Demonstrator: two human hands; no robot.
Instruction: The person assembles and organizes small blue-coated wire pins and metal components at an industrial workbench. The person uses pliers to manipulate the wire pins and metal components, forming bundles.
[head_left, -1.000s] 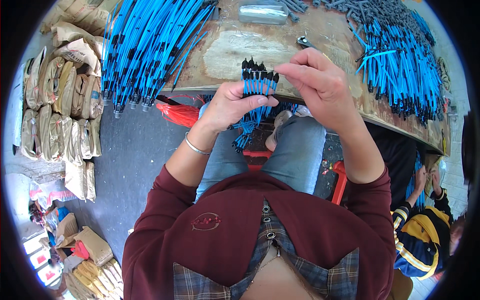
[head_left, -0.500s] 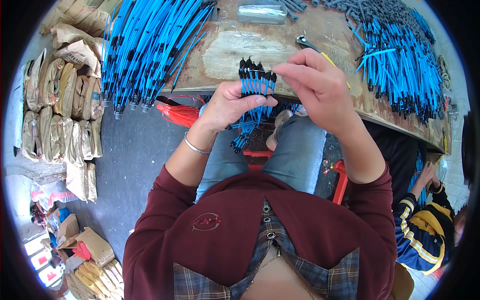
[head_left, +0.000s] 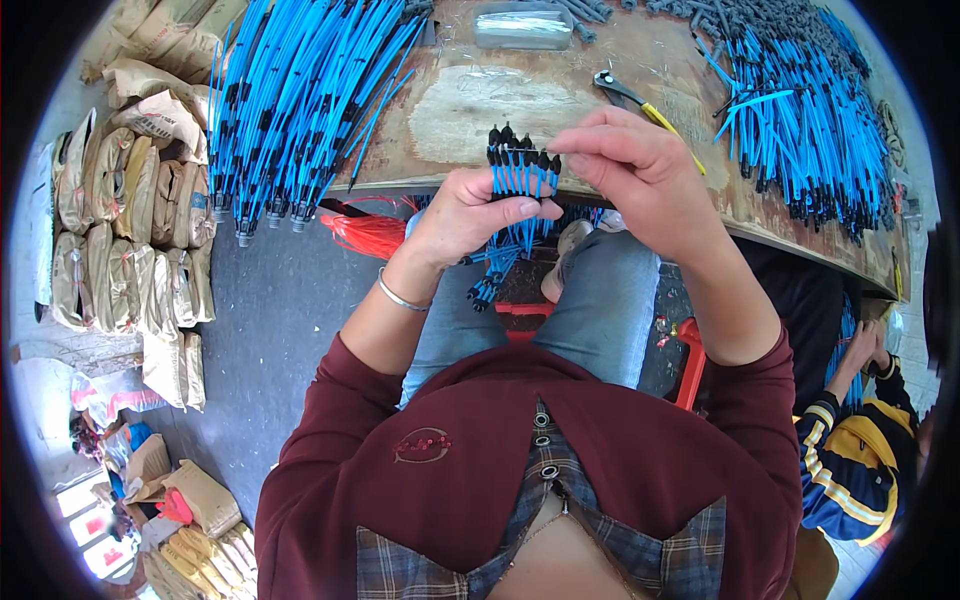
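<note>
Upright: blue cable bundle (head_left: 520, 185), black tips up, clenched in my left hand (head_left: 470, 215); right hand (head_left: 645, 170) nearer tips, fingers pinched shut on 1.

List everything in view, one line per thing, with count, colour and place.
Small cable bundle: one, blue with black tips, gripped in left hand, ends hanging over the lap.
Left cable heap: many, blue and black, on the bench, overhanging its edge.
Right cable heap: many, blue and black, bench right.
Workbench: one, worn brown wood, top.
Pliers: one, yellow handles, behind right hand.
Clear packet: one, bench top.
Sacks: many, tan, stacked on floor left.
Co-worker: one, yellow-and-navy striped sleeves, lower right.
Left hand: closed on bundle.
Right hand: pinching at cable tips.
</note>
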